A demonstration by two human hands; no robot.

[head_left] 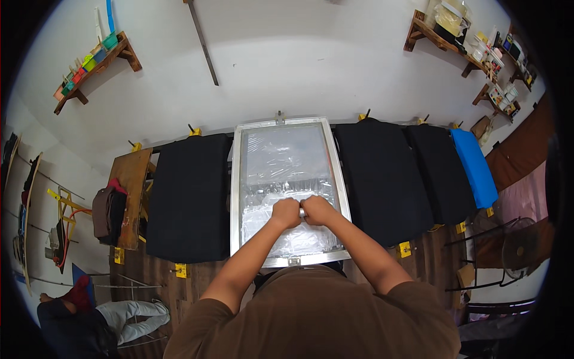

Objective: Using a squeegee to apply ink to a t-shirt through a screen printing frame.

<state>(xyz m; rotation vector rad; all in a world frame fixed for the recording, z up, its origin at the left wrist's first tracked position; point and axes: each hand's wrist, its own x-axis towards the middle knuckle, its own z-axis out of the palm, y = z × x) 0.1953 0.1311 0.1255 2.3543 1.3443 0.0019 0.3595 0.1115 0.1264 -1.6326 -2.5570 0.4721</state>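
Note:
In front of me lies a screen-printing frame (237, 179) with pale metal edges and a translucent, shiny mesh (284, 155). My left hand (286, 213) and my right hand (318, 210) are closed side by side over the near half of the mesh. Both grip what looks like a squeegee (302, 212), of which only a short light-grey piece shows between the fists. The rest of it is hidden under my fingers. White and dark smears cross the mesh around my hands.
Black cloth-covered boards (186, 197) (382, 179) flank the frame, with a blue one (474, 167) at far right. Yellow clamps (181, 270) stick out along their ends. A wooden board (128, 170) holds folded cloth. Another person (128, 317) is at lower left. Wall shelves (89, 72) carry small containers.

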